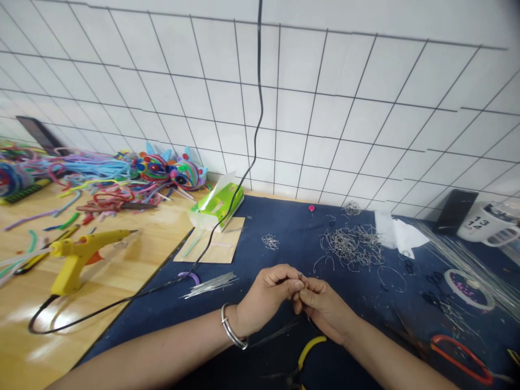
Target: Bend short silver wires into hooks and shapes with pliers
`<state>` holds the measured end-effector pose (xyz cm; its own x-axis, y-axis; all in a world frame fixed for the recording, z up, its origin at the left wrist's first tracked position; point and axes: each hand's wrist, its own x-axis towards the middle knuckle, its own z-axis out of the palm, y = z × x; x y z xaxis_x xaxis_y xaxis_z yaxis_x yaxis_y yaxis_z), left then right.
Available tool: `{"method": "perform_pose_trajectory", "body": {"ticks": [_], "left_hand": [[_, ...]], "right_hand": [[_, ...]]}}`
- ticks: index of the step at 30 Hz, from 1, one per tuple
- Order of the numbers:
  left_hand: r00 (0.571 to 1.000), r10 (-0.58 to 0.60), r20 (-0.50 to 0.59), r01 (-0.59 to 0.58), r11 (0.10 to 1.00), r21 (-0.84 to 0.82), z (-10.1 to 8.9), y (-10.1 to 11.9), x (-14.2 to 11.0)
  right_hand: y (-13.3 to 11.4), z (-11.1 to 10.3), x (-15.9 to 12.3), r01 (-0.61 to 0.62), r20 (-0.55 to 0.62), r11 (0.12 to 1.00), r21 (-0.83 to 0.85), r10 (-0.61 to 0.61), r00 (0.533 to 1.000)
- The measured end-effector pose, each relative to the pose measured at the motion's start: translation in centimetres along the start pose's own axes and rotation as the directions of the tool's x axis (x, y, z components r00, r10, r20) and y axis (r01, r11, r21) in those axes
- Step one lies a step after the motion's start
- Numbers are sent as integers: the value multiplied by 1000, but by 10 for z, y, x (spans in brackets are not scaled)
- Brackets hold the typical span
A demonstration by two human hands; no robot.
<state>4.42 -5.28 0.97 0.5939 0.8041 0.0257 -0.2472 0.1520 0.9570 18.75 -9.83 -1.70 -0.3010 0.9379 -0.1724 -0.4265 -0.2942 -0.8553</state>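
Silvery wire [352, 245] curls beyond hands [262, 298] pinching something tiny [300, 275].

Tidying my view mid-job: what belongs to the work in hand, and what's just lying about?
Belongs: small piece pinched between left hand and right hand; probably wire tangle, straight wires, yellow-handled tool.
Lying about, seemingly: yellow glue gun, green tissue pack, mug, coloured strands.
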Motion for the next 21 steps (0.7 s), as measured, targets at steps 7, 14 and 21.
{"method": "perform_pose_trajectory", "body": {"ticks": [7,14,21], "left_hand": [[999,-25,36,27,999,-41,-2,-3,1],[996,-90,22,92,989,-114,-3,-7,2],[997,-66,-34,64,997,-53,-5,-9,5]], "right_hand": [[1,1,1,74,-21,986,-146,-78,997],[-3,3,-2,122,-14,927,-354,-136,991],[-10,5,-3,117,-77,826,-552,-190,979]]}}
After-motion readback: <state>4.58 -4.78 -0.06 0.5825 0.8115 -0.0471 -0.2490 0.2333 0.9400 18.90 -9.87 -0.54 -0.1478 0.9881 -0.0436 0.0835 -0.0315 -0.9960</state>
